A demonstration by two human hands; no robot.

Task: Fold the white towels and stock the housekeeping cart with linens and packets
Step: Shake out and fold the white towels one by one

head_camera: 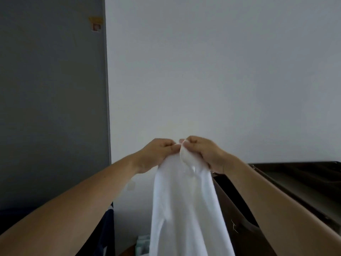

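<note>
Towel [186, 204] hangs below both hands' touching grip.

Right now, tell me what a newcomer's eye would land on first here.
The limp white cloth towel hangs in the centre, gripped at its top by the left hand and right hand, close together. A dark brown cabinet sits at the right; a small yellow sticker marks the grey panel at upper left.

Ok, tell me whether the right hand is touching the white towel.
Touching. The head view shows the right hand gripping the white towel at its top, fingers curled round it.
</note>
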